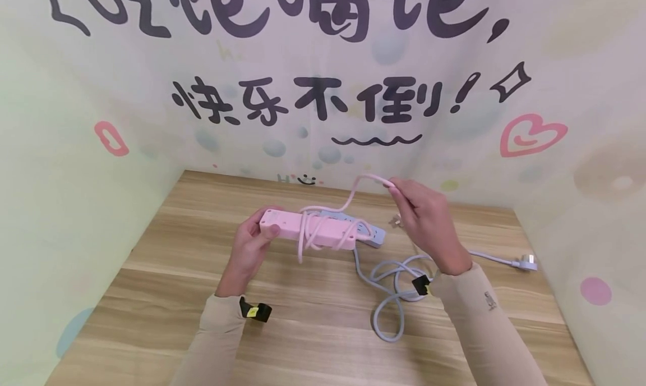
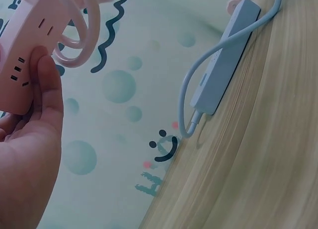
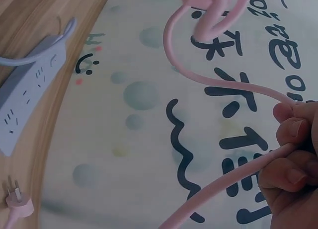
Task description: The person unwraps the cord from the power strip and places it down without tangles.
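Observation:
A pink power strip [image 1: 285,224] is held up above the table, its left end gripped by my left hand [image 1: 249,248]. Several turns of pink cord [image 1: 301,240] wrap around the strip's middle and right part. From there the cord rises in a loose bend to my right hand [image 1: 428,220], which pinches it between thumb and fingers. In the right wrist view, a further length of cord leaves that hand downward. The pink plug [image 3: 20,205] rests on the table with its prongs up. Sockets of the pink strip show beside my left fingers [image 2: 48,80] in the left wrist view.
Behind the pink strip, a blue power strip [image 1: 375,237] lies on the wooden table [image 1: 176,296]. Its cord [image 1: 388,336] spreads in loose loops at the right, ending in a plug [image 1: 527,262] near the right edge. A printed wall covering [image 1: 227,145] stands behind.

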Tool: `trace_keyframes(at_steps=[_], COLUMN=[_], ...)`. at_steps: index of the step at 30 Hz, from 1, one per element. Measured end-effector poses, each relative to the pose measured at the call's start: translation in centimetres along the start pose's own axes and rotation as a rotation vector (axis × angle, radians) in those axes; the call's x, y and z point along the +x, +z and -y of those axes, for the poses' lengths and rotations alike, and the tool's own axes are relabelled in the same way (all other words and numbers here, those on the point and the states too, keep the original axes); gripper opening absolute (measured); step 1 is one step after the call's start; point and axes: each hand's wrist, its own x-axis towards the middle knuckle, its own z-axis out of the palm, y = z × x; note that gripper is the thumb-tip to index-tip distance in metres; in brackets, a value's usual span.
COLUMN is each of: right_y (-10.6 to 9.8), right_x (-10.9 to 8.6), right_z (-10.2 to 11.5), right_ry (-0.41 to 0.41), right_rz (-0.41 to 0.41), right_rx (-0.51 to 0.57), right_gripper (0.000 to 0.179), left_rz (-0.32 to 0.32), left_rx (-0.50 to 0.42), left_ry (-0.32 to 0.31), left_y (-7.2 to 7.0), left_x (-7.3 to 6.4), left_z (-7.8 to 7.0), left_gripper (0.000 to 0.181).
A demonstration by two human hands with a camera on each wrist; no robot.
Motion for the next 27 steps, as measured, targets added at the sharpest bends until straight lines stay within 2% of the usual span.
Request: trace_keyframes(at_steps=[5, 15, 21, 27], right_y=[0.9, 3.1, 4.2, 5.1], right_x=[-0.8, -3.0, -4.7, -6.5], right_z=[-1.5, -4.0, -4.0, -3.4], right_ry=[0.050, 0.072, 0.104, 0.126], right_rz=[0.068, 0.156, 0.297, 0.435], right_rx=[-0.041, -0.041, -0.001, 0.028], right_gripper=[0.016, 0.013, 0.016, 0.013], left_rz=[0.008, 0.038, 0.037, 0.009], left_rx=[-0.041, -0.090, -0.127, -0.128], left_ry=[0.018, 0.053, 0.069, 0.059], left_y=[0.0, -0.4, -0.3, -0.4], left_x=[-0.1, 0.1, 0.2, 0.3], left_z=[0.0, 0.1, 0.2, 0.4], left_gripper=[0.028, 0.029, 0.028, 0.028])
